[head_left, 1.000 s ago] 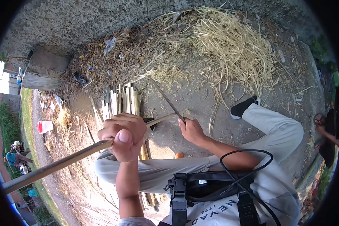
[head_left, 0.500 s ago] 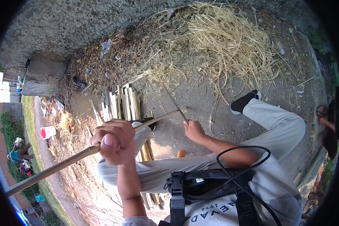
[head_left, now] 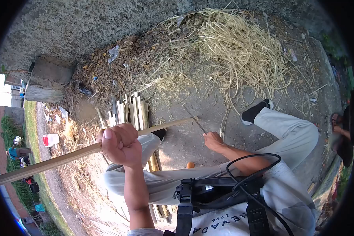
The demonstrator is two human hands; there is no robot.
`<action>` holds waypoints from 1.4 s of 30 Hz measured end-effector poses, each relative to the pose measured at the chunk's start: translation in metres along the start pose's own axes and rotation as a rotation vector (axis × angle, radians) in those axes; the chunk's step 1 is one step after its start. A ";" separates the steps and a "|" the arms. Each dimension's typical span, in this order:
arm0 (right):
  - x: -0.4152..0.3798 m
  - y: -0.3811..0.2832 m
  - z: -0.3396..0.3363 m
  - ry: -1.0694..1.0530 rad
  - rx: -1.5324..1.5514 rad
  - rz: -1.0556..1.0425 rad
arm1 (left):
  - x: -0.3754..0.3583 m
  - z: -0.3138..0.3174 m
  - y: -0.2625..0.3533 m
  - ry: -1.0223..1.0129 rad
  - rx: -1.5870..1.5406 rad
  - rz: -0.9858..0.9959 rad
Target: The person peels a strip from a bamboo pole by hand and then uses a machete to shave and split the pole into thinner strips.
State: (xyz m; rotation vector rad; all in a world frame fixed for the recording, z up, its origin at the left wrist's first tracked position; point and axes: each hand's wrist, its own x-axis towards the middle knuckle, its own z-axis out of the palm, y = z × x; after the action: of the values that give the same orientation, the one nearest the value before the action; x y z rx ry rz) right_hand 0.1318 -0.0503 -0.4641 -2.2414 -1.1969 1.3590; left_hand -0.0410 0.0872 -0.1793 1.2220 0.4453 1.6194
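Observation:
A long bamboo strip [head_left: 51, 162] slants across the view from the lower left to the middle. My left hand [head_left: 122, 144] is wrapped round it in a fist, thumb on top. The far end of the strip hangs over the ground between my feet. My right hand [head_left: 213, 141] grips a long thin-bladed knife [head_left: 195, 120], its handle hidden in the fingers. The blade points up and to the left and overlaps the strip's far end in this view.
A heap of pale shavings [head_left: 244, 47] lies on the ground by the rough wall [head_left: 106, 19]. Split bamboo pieces [head_left: 133, 110] are stacked beside my foot. A concrete block [head_left: 49, 80] and a red-and-white container [head_left: 51, 140] stand left. Another person [head_left: 340, 126] is at the right edge.
My right hand and the knife have moved right and slightly down, towards my body. The bamboo strip has turned in my left hand and shows a broader face.

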 end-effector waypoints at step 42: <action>0.001 -0.036 -0.025 0.117 0.023 -0.215 | 0.006 0.004 -0.006 0.162 0.124 0.045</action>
State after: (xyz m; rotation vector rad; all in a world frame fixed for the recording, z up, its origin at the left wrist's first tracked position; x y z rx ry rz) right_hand 0.1347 -0.0228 -0.4303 -2.0751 -1.3288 1.1390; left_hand -0.0347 0.0939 -0.1788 1.2044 0.6325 1.7579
